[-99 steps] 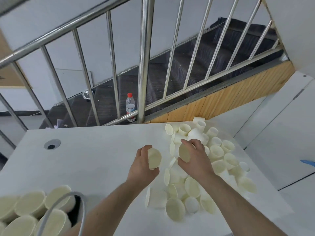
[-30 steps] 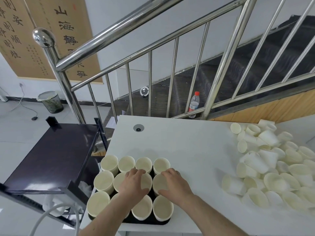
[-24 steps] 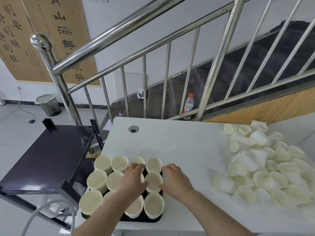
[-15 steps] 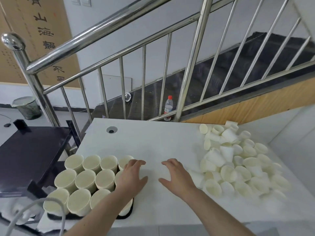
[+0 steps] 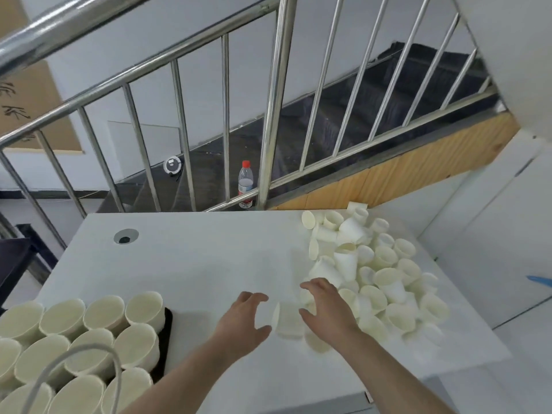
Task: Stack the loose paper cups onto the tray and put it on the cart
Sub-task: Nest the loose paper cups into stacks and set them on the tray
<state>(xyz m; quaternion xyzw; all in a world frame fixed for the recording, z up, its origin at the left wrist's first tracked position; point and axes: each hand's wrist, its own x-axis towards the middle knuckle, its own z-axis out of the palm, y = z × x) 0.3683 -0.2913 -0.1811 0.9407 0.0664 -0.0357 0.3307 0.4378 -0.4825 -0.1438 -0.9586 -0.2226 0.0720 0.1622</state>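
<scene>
A heap of loose white paper cups (image 5: 373,273) lies on the right half of the white table (image 5: 194,264). At the lower left a black tray (image 5: 167,333) carries several upright cups (image 5: 98,336) in rows. My left hand (image 5: 242,318) and my right hand (image 5: 325,309) hover with spread fingers on either side of one cup on its side (image 5: 288,321) at the near edge of the heap. Neither hand grips anything. A dark corner of the cart (image 5: 12,258) shows at the left edge.
A steel stair railing (image 5: 271,115) runs behind the table, and a plastic bottle with a red cap (image 5: 245,183) stands beyond it on the stairs. The table has a round cable hole (image 5: 125,236). A white cable loop (image 5: 89,354) hangs over the tray cups.
Both hands left the tray and moved right across the table to the heap of loose cups. The view swung right, so the tray and cart slid to the left edge.
</scene>
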